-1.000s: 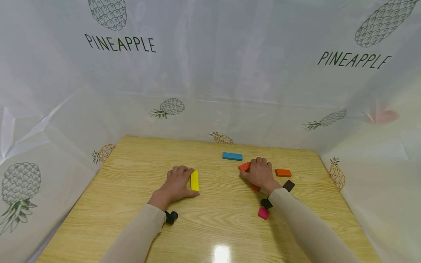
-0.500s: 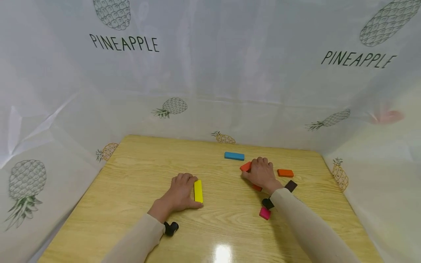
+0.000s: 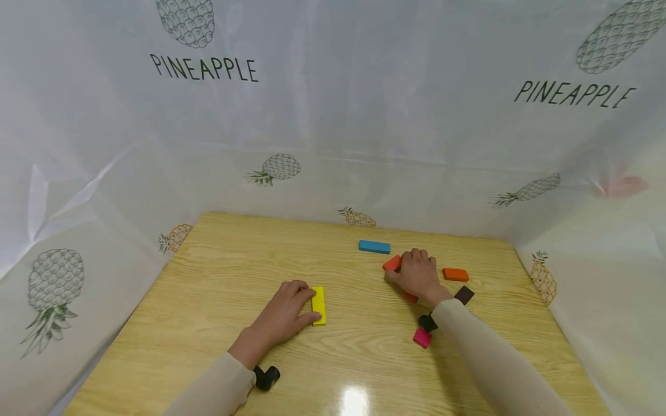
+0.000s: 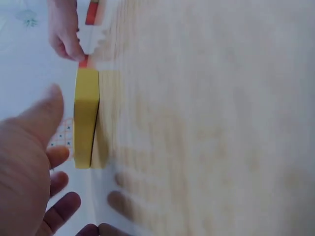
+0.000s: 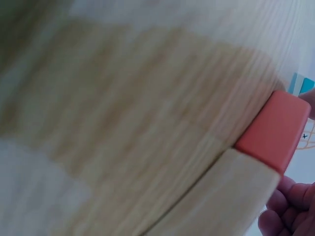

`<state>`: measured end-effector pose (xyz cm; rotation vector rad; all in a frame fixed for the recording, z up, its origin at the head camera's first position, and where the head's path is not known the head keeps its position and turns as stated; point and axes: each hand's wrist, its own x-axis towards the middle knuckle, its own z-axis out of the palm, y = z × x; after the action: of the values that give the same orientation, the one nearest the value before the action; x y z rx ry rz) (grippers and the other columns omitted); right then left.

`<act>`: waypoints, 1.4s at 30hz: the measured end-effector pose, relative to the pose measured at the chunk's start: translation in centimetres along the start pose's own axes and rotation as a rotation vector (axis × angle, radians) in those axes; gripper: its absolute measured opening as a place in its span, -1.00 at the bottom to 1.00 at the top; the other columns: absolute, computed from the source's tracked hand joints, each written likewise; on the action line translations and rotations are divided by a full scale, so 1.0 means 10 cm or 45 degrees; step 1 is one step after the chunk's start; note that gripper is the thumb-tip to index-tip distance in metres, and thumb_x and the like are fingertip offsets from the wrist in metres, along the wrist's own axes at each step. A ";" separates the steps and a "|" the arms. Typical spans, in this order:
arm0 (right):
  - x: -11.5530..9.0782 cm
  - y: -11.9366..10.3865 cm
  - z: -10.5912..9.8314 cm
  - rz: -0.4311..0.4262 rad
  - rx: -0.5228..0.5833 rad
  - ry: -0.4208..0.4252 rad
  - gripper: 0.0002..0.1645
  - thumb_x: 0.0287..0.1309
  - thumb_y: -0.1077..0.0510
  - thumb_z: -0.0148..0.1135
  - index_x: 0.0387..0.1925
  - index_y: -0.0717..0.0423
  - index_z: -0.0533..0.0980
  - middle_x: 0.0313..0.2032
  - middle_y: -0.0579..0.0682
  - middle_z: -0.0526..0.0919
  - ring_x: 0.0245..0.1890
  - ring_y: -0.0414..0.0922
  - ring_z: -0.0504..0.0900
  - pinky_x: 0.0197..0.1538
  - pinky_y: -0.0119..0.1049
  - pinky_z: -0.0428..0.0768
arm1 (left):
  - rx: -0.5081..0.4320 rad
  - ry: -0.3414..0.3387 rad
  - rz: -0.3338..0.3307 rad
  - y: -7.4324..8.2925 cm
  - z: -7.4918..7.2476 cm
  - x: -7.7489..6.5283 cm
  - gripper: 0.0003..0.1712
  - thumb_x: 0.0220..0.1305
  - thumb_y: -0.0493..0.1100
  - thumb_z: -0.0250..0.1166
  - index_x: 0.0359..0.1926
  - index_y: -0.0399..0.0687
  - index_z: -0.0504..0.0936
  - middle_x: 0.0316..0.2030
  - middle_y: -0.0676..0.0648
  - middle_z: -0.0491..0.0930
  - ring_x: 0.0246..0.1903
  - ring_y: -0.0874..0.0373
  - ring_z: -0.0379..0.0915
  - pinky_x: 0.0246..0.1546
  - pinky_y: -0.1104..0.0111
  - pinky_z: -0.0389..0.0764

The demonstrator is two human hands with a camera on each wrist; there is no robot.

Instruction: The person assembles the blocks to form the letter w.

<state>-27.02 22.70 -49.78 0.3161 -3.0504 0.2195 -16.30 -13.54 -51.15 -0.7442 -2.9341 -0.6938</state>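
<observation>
A flat yellow block (image 3: 319, 306) lies on the wooden table, left of centre. My left hand (image 3: 286, 309) is beside its left side, thumb and fingers spread. In the left wrist view a gap shows between the left thumb (image 4: 51, 105) and the yellow block (image 4: 87, 118). Farther right, my right hand (image 3: 418, 273) holds a red block (image 3: 392, 263) between thumb and fingers. The right wrist view shows the red block (image 5: 275, 130) end to end with a plain wooden block (image 5: 221, 196). Another bit of red shows under the right hand; the rest there is hidden.
A blue block (image 3: 374, 247) lies near the table's back edge. Right of my right hand are an orange block (image 3: 455, 274) and a dark brown block (image 3: 465, 295). A pink block (image 3: 422, 338) lies by the right wrist. A pineapple-print curtain (image 3: 333, 115) surrounds the table.
The yellow block has come nearer to me with my left hand beside it. Since then the left hand has eased away leftward and nearer. The right hand stays on the red block.
</observation>
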 end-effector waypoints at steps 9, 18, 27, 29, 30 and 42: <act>0.07 -0.19 -0.06 -0.115 0.020 0.041 -0.38 0.30 -0.26 0.30 -0.17 0.28 0.51 -0.18 0.22 0.51 -0.14 0.18 0.40 -0.09 0.05 0.34 | 0.052 0.045 0.153 0.00 -0.02 -0.09 -0.45 0.46 0.10 0.35 0.33 -0.04 0.67 0.41 -0.06 0.55 0.33 -0.09 0.48 0.35 0.00 0.55; 0.20 -0.67 -0.11 -0.351 0.002 0.030 -0.42 0.31 -0.19 0.30 -0.04 0.26 0.55 -0.10 0.20 0.53 -0.11 0.13 0.39 -0.05 0.01 0.37 | 0.020 -0.056 0.088 -0.03 -0.03 -0.10 -0.45 0.52 0.13 0.28 0.40 0.04 0.62 0.45 -0.03 0.50 0.42 -0.10 0.43 0.45 -0.02 0.44; 0.31 -1.11 -0.05 -0.527 -0.017 -0.046 -0.37 0.34 -0.21 0.29 0.13 0.23 0.58 0.01 0.13 0.56 0.00 0.09 0.42 0.05 0.02 0.43 | -0.053 -0.108 0.051 0.00 -0.04 -0.07 -0.45 0.53 0.10 0.27 0.42 0.02 0.61 0.47 -0.02 0.48 0.45 -0.11 0.40 0.47 -0.02 0.42; 0.33 -1.19 -0.03 -0.558 -0.034 -0.063 -0.36 0.35 -0.22 0.29 0.16 0.22 0.57 0.05 0.13 0.57 0.03 0.09 0.43 0.12 0.05 0.47 | -0.051 -0.113 0.047 0.00 -0.05 -0.07 -0.45 0.53 0.11 0.27 0.42 0.02 0.61 0.47 -0.02 0.48 0.45 -0.10 0.40 0.46 -0.02 0.43; 0.34 -1.22 -0.02 -0.573 -0.041 -0.067 -0.35 0.35 -0.22 0.29 0.17 0.21 0.57 0.07 0.13 0.57 0.04 0.10 0.45 0.15 0.08 0.48 | -0.047 -0.115 0.046 0.00 -0.05 -0.06 -0.45 0.53 0.11 0.27 0.41 0.02 0.61 0.46 -0.01 0.49 0.44 -0.09 0.40 0.46 -0.02 0.43; 0.41 -1.47 0.05 -0.658 -0.046 -0.197 -0.25 0.42 -0.33 0.22 0.31 0.14 0.52 0.16 0.07 0.56 0.12 0.05 0.46 0.26 0.04 0.49 | -0.074 -0.152 0.030 0.02 -0.09 -0.06 -0.45 0.54 0.11 0.27 0.41 0.00 0.61 0.45 -0.02 0.50 0.44 -0.08 0.39 0.45 -0.01 0.44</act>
<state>-28.02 7.60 -47.97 1.1384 -2.9764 0.1100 -15.80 -14.05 -50.31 -0.8528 -3.0177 -0.7618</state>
